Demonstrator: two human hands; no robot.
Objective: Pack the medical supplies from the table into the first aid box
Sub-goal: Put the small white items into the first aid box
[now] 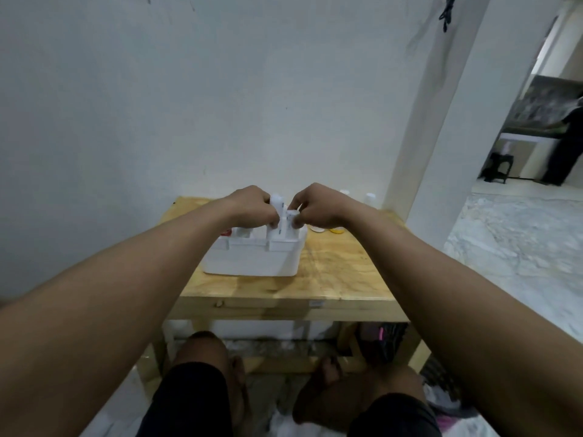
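Note:
A white first aid box (252, 260) stands on the wooden table (340, 272), its top open. Several white bottles and tubes stick up out of it. Both hands are over the box's right half. My left hand (252, 206) grips a tall white bottle (277, 201) that stands in the box. My right hand (315, 205) pinches a shorter white bottle (291, 216) right beside it. A red-capped item (226, 232) shows at the box's left end.
Behind my right hand lie a white lid (316, 229) and a yellow lid (337, 230) on the table. Two white bottles (370, 197) stand at the back right against the wall. A doorway opens at the right, with a person far off.

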